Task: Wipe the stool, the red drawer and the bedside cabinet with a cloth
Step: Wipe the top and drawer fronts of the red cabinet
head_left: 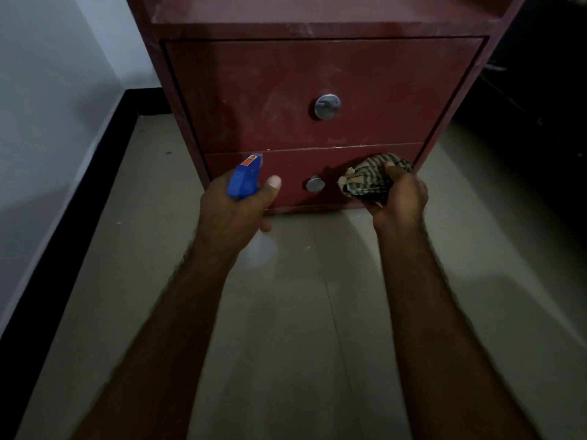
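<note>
A dusty red bedside cabinet (317, 23) stands against the wall ahead of me, with an upper drawer (254, 96) and a lower drawer (292, 173), both closed, each with a round metal knob. My left hand (232, 214) grips a spray bottle with a blue head (244, 179), its nozzle aimed at the lower drawer's left part. My right hand (400, 198) holds a bunched striped cloth (371, 179) just in front of the lower drawer, to the right of its knob (315, 184). The bottle's pale body shows blurred beneath my left hand.
A grey tiled floor (301, 312) stretches from me to the cabinet. A white wall (47, 106) with a black skirting board (63, 233) runs along the left. Dark furniture (540, 106) stands to the right of the cabinet.
</note>
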The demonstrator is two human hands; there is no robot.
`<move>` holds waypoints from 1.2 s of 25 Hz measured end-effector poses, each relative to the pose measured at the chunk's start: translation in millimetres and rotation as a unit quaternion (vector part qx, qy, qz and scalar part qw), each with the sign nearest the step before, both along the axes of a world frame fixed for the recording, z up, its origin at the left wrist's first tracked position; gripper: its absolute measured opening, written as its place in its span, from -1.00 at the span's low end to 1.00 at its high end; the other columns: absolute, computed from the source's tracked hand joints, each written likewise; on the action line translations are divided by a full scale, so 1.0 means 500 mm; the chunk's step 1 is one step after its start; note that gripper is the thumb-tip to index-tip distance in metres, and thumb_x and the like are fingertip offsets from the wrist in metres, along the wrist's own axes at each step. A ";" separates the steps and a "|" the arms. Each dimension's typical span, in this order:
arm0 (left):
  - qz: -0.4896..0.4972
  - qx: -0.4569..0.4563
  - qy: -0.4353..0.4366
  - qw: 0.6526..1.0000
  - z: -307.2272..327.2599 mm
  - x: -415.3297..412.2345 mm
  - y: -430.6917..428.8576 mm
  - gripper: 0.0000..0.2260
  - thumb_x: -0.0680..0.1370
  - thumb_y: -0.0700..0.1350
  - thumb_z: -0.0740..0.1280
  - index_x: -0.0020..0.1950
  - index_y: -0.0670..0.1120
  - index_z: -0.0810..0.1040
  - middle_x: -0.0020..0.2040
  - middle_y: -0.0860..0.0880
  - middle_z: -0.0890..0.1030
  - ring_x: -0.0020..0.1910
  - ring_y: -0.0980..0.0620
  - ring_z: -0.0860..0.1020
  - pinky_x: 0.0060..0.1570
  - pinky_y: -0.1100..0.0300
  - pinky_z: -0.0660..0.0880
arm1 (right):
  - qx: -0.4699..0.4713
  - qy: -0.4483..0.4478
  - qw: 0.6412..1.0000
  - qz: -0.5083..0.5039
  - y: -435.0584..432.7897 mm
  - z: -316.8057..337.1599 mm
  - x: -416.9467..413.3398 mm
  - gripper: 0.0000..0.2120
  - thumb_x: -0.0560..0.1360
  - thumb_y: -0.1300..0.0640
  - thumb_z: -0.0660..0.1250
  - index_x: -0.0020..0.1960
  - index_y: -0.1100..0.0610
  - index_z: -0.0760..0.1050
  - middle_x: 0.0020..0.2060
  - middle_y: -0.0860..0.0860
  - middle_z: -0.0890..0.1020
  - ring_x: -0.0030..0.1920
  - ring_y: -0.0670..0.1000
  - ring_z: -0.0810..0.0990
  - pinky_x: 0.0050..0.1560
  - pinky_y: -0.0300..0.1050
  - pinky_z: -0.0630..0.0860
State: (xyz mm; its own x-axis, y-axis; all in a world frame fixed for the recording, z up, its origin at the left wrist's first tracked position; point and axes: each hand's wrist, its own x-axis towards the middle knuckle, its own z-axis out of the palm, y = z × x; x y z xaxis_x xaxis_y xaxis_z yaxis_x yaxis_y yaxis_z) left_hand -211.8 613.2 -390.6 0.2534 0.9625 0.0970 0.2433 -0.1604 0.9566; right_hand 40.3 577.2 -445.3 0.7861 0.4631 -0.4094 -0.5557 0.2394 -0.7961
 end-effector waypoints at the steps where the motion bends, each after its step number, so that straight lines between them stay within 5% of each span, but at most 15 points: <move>1: -0.013 0.005 -0.008 1.000 0.001 0.002 0.000 -0.64 0.56 -0.01 0.46 -0.06 -0.31 0.48 -0.30 -0.16 0.49 -0.47 0.07 0.56 -0.36 0.19 0.54 | -0.005 -0.004 1.000 -0.010 0.001 -0.001 -0.002 -0.62 0.51 0.28 0.41 0.32 0.15 0.52 0.13 0.15 0.70 0.08 0.21 0.72 -0.14 0.23 0.71; 5: -0.051 0.003 -0.049 0.997 0.009 0.021 -0.003 -0.70 0.51 0.07 0.48 -0.04 -0.16 0.55 -0.31 -0.20 0.51 -0.41 -0.07 0.59 -0.21 0.00 0.58 | -0.020 -0.057 0.995 -0.073 -0.008 0.007 0.014 -0.38 0.46 0.30 0.50 0.46 0.04 0.42 0.15 0.08 0.67 0.08 0.12 0.71 0.09 0.20 0.70; 10: -0.084 0.018 -0.044 0.995 0.023 0.049 -0.018 -0.68 0.53 0.08 0.46 -0.08 -0.17 0.54 -0.32 -0.25 0.51 -0.43 -0.03 0.59 -0.22 0.02 0.57 | -0.059 -0.065 0.988 -0.127 -0.034 0.015 0.066 -0.25 0.50 0.30 0.47 0.60 0.00 0.27 -0.06 -0.08 0.60 0.00 -0.02 0.67 0.06 -0.03 0.69; 16: -0.095 0.026 -0.035 0.995 0.047 0.075 -0.047 -0.88 0.52 0.12 0.46 -0.11 0.14 0.57 -0.33 -0.15 0.58 -0.40 -0.09 0.63 -0.05 -0.22 0.62 | -0.081 -0.026 0.976 -0.203 -0.016 0.039 0.116 -0.24 0.49 0.29 0.40 0.62 -0.04 0.24 0.26 0.11 0.60 0.00 0.10 0.68 -0.02 0.10 0.72; 20: -0.114 0.034 -0.042 0.992 0.066 0.081 -0.066 -0.85 0.55 0.10 0.44 -0.11 0.39 0.59 -0.31 0.12 0.64 -0.39 -0.05 0.63 -0.01 -0.15 0.62 | -0.083 -0.006 0.969 -0.234 -0.024 0.048 0.130 -0.26 0.50 0.32 0.40 0.60 -0.04 0.28 0.21 0.07 0.60 -0.01 0.12 0.67 -0.04 0.12 0.71; 25: -0.117 0.040 -0.048 0.991 0.075 0.088 -0.077 -0.86 0.58 0.03 0.41 0.08 0.28 0.57 -0.28 0.21 0.66 -0.40 -0.05 0.62 0.00 0.01 0.59 | -0.022 0.008 0.978 -0.209 -0.009 0.084 0.116 -0.17 0.41 0.35 0.51 0.58 -0.02 0.31 0.23 0.13 0.63 -0.03 0.10 0.70 -0.05 0.12 0.73; 30: -0.111 0.029 -0.048 0.992 0.097 0.088 -0.088 -0.88 0.56 0.06 0.42 -0.11 0.29 0.56 -0.25 0.25 0.67 -0.36 -0.07 0.64 0.02 -0.01 0.59 | 0.052 -0.038 0.973 -0.222 0.000 0.173 0.123 -0.26 0.39 0.37 0.53 0.51 0.03 0.41 0.09 0.03 0.66 -0.03 0.06 0.70 -0.07 0.00 0.71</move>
